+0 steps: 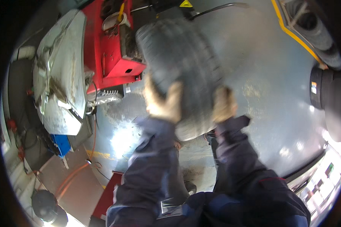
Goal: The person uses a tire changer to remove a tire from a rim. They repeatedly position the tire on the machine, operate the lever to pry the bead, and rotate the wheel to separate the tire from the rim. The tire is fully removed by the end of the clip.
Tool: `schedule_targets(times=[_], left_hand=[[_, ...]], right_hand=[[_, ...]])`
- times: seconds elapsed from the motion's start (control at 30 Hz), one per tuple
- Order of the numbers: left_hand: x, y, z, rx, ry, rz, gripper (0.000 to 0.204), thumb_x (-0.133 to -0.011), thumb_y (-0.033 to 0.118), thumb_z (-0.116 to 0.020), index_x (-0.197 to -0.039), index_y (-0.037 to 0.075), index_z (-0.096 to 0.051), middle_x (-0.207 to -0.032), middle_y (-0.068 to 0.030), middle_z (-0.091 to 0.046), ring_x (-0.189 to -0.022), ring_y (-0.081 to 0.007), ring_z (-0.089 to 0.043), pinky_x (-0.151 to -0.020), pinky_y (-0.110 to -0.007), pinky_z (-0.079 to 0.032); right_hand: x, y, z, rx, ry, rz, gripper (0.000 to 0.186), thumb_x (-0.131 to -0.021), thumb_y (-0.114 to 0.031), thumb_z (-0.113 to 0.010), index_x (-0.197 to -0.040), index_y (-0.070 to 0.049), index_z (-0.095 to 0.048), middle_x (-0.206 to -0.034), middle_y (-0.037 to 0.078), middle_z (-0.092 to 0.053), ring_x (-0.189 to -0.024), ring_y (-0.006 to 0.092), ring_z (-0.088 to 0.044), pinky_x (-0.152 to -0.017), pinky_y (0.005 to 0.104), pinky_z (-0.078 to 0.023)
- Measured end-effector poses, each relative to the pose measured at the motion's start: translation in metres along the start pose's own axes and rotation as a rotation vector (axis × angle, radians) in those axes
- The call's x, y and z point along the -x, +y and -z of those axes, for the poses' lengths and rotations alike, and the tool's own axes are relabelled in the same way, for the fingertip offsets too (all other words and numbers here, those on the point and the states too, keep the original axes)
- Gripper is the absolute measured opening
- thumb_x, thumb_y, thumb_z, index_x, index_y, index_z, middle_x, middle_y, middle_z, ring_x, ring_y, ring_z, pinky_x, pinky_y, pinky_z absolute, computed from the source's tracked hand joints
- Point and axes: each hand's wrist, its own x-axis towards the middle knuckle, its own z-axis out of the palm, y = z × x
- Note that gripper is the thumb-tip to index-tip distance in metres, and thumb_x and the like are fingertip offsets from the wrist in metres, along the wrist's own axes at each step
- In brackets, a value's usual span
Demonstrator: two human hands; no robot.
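A dark tyre (185,75) is between my two hands, its tread turned up toward me and smeared by motion. My left hand (163,99), in a light work glove, grips its left side with the thumb laid over the tread. On the opposite side my right hand (224,104), gloved alike, presses against the edge; its fingers are partly hidden and blurred. Just left of the tyre stands a red machine (111,64) with a pale, round-edged metal turntable (70,72).
A white tub (115,22) with a yellow-handled tool sits on the machine. Tyres (318,87) stand at the right, near a yellow floor line (291,32). An orange hose (74,174) runs at lower left, beside a red panel (107,196). A black lever (219,6) crosses the top.
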Motion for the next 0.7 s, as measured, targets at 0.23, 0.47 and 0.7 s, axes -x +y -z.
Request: schedule_targets(times=[0.23,0.47,0.7], left_hand=[[0.047,-0.101,0.246,0.24,0.241,0.885,0.084,-0.108,0.068,-0.048,-0.165,0.007,-0.045,-0.166,-0.0162,-0.05,-0.149,-0.0331,-0.049,-0.129,-0.046,-0.034],[0.065,-0.139,0.294,0.228,0.288,1.097,0.094,-0.098,0.078,-0.052,-0.166,0.014,-0.047,-0.168,-0.0128,-0.049,-0.149,-0.0393,-0.049,-0.124,-0.057,-0.039],[0.111,-0.093,0.244,0.331,0.411,1.071,0.074,-0.101,0.064,-0.056,-0.159,0.017,-0.056,-0.158,-0.0119,-0.06,-0.143,-0.0372,-0.057,-0.12,-0.056,-0.045]], right_hand=[[0.028,0.221,0.104,2.692,0.898,-0.579,0.109,-0.069,-0.065,-0.091,-0.142,0.009,-0.059,-0.122,0.03,-0.068,-0.115,0.0441,-0.07,-0.096,0.0481,-0.057],[0.077,0.239,0.136,2.805,0.777,-0.491,0.101,-0.076,-0.069,-0.086,-0.137,0.006,-0.058,-0.118,0.028,-0.066,-0.11,0.0451,-0.069,-0.097,0.0508,-0.056],[0.1,0.239,0.091,2.656,0.815,0.02,0.095,-0.083,-0.05,-0.087,-0.144,0.012,-0.05,-0.12,0.032,-0.065,-0.11,0.0465,-0.068,-0.099,0.0519,-0.056]])
